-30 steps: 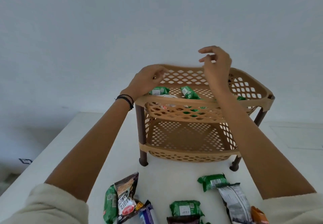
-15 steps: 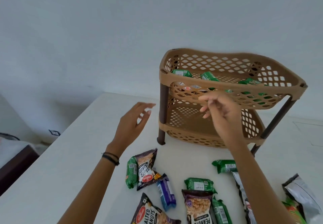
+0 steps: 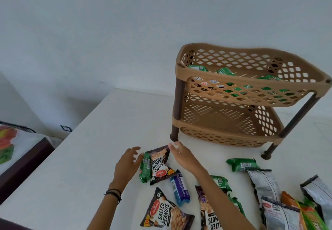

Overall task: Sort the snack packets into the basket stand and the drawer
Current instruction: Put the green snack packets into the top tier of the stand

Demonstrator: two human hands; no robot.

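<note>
Snack packets (image 3: pixel 165 213) lie scattered across the lower middle and right of the frame; my left hand (image 3: pixel 127 163) and right hand (image 3: pixel 183 158), both wide and empty, flank a peanuts packet (image 3: pixel 159 165) lying against a green packet (image 3: pixel 145 167), so I might drag both

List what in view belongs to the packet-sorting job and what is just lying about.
Job: tan plastic two-tier basket stand; black salted-peanuts packet between the left hand and right hand; green packet beside it; blue-purple wrapped bar; silver foil pouch; green packets in the top tier.
Lying about: bed with colourful printed sheet; dark wall socket.
</note>
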